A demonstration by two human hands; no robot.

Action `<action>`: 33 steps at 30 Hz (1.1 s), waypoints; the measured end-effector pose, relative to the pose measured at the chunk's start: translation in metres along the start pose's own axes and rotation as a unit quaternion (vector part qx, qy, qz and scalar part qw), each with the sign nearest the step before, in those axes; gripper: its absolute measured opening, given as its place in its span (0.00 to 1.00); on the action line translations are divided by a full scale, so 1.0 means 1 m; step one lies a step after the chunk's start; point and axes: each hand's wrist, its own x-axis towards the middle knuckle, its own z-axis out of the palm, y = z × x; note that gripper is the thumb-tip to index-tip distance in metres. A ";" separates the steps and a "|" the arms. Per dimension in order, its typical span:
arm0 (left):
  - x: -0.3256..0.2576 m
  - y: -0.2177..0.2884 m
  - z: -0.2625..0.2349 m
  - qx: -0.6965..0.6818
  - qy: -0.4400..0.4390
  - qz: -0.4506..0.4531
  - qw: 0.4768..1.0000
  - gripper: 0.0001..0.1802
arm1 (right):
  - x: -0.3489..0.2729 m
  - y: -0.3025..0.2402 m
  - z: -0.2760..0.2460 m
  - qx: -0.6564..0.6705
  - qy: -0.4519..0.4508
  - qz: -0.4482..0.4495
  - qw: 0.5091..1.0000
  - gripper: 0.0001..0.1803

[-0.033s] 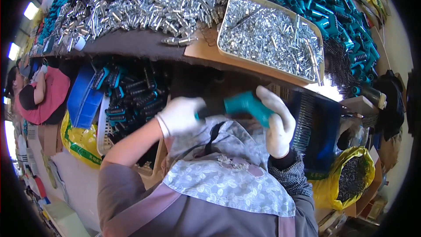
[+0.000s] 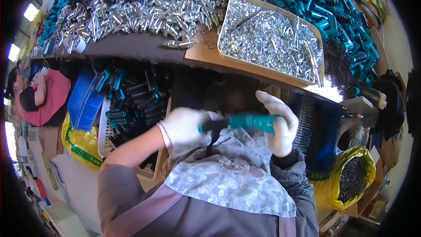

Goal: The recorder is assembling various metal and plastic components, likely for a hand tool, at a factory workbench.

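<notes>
My left hand, in a white glove, is closed round the black part of a handle-like tool with a teal barrel. The tool lies nearly level in front of my chest, and motion smears it somewhat. At its teal end is my right hand, also gloved in white. The end meets the palm side near the thumb. My right fingers are stretched up and slightly curved, not wrapped round the barrel. What my left fingers cover of the tool is hidden.
A cream tray of small metal parts stands on the bench beyond my hands. Metal tubes and teal barrels are heaped there. Left below lies a pile of black-and-teal handles; at right, a yellow sack of dark pieces. Another person sits far left.
The teal barrel has swung from a downward slant to nearly level, its end now against my right palm. My left hand still holds the black part, slightly lower.
</notes>
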 end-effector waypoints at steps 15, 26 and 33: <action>0.001 -0.018 0.038 -0.134 0.161 -0.057 0.976 0.14 | 0.017 -0.027 0.023 -0.123 -0.113 -0.096 0.981 0.20; -0.008 -0.008 0.038 -0.006 -0.031 0.082 0.996 0.15 | 0.034 -0.017 0.000 -0.039 -0.216 -0.051 0.974 0.14; 0.002 -0.010 0.049 -0.207 0.133 0.069 0.967 0.12 | 0.044 -0.033 0.035 -0.174 -0.187 -0.212 0.943 0.06</action>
